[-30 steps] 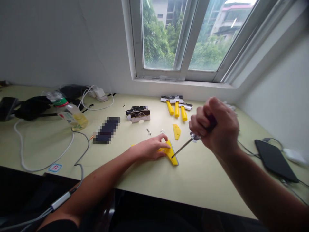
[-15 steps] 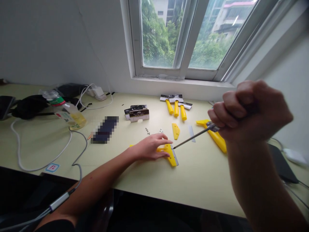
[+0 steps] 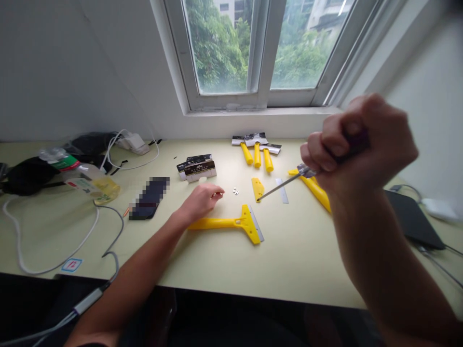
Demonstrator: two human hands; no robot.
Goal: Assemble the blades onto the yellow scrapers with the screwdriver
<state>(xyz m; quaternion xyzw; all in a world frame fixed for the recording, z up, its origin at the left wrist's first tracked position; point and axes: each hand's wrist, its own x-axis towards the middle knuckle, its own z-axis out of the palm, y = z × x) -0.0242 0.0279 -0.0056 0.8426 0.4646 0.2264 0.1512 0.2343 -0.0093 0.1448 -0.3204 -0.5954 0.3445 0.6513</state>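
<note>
My right hand [image 3: 365, 144] is raised at the right, wrapped around the handle of a screwdriver [image 3: 280, 187]. Its thin shaft points down-left, and the tip appears over a small yellow plastic plate [image 3: 257, 189]. My left hand [image 3: 203, 200] is low over the table with thumb and fingertips together; anything between them is hidden. Below that hand lies a yellow scraper [image 3: 220, 223], its head to the right with a metal blade [image 3: 256, 224] along the edge. Several small nuts [image 3: 236, 191] lie right of the left fingertips. A loose blade [image 3: 281, 191] is beyond the yellow plate.
Three yellow handles [image 3: 257, 155] with card labels lie near the window. Another yellow scraper [image 3: 316, 192] is partly behind my right hand. Black boxes [image 3: 200, 169], a pixelated phone-like object [image 3: 150, 197], a bottle [image 3: 87, 178] and cables occupy the left; a dark flat device [image 3: 414, 219] is at right.
My left hand has let go of the scraper and moved up-left to where the small screws lay. The screwdriver has come away from the scraper head. The camera view has shifted slightly.
</note>
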